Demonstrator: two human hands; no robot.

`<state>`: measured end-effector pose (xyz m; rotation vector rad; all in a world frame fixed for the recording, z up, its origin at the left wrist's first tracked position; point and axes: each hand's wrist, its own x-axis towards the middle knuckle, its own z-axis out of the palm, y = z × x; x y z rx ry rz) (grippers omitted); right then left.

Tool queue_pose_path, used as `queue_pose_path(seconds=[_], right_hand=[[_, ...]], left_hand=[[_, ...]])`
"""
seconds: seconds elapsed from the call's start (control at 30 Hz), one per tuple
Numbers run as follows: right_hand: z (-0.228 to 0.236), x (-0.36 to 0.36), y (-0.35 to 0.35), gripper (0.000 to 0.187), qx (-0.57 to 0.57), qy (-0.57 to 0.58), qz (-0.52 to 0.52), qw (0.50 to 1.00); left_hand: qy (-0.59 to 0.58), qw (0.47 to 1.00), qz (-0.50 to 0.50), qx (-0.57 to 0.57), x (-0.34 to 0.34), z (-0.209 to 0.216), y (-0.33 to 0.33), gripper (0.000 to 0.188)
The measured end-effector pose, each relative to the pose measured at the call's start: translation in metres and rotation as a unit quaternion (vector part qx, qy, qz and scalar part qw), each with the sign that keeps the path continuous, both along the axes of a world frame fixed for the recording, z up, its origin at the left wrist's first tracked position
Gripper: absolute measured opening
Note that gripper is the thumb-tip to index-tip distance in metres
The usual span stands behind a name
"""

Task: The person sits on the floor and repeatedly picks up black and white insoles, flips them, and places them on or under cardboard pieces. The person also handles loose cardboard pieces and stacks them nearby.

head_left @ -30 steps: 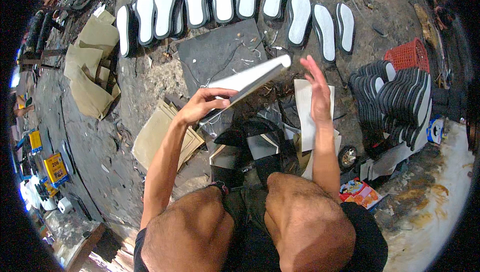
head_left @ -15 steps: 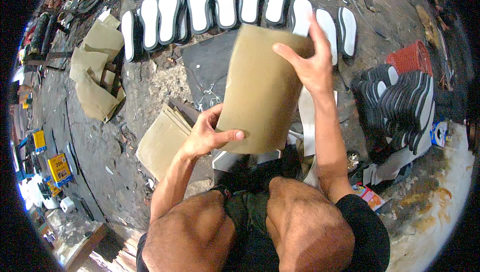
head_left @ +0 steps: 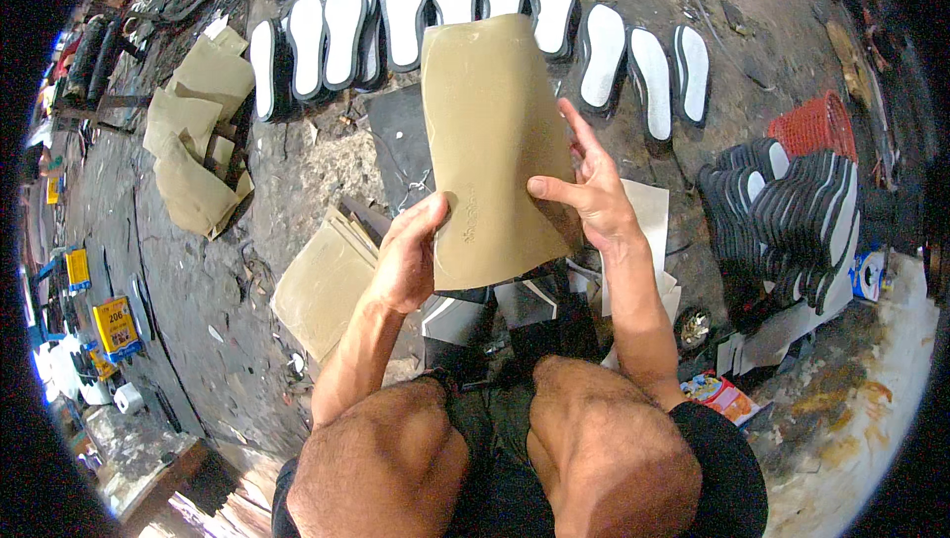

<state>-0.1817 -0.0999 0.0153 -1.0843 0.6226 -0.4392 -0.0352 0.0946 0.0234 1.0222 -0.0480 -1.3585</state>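
A tan, rubber-like sheet [head_left: 490, 132] is held up in front of my knees, slightly bowed and with a faint embossed mark on its lower part. My left hand [head_left: 408, 251] grips its lower left edge, thumb along the face and the other fingers hidden behind. On the opposite edge, my right hand [head_left: 594, 196] pinches it, thumb on the face and fingers mostly behind or beside it. Below the sheet, dark pieces with pale tops [head_left: 524, 302] show between my feet. To the left of my left hand lies a stack of similar tan sheets [head_left: 322, 291].
A curved row of white-topped soles [head_left: 406, 18] spans the far floor. More tan sheets [head_left: 188, 122] lie far left. At right are piled dark soles [head_left: 792, 206], a red basket [head_left: 816, 127] and a white sheet [head_left: 645, 226]. A yellow box [head_left: 119, 328] stands at left.
My right hand has slid from the sheet's upper right corner down to the middle of its right edge. The sheet has tilted leftward at its top and now bows more. My left hand still holds it.
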Motion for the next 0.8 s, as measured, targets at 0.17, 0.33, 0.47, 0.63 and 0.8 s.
queue_pose_path(seconds=[0.17, 0.33, 0.47, 0.63, 0.8], right_hand=[[0.001, 0.001, 0.014, 0.121, -0.333, 0.186, -0.096, 0.920], [0.048, -0.004, 0.045, 0.065, -0.606, 0.052, 0.126, 0.784], [0.036, 0.005, 0.052, 0.042, -0.715, -0.010, 0.115, 0.689], [0.034, 0.004, 0.055, 0.026, -0.586, 0.035, -0.094, 0.804], [-0.096, 0.009, -0.008, 0.047, -0.238, 0.165, -0.200, 0.936]], left_hand=[[0.026, 0.999, 0.014, -0.016, 0.004, 0.004, 0.003, 0.058], [0.028, 0.997, 0.063, -0.017, 0.005, 0.010, 0.001, 0.056], [-0.027, 0.996, 0.077, 0.025, -0.003, 0.032, -0.003, 0.060], [-0.083, 0.991, 0.080, -0.069, 0.003, 0.004, 0.012, 0.056], [-0.302, 0.950, 0.072, 0.036, 0.034, -0.019, 0.008, 0.036]])
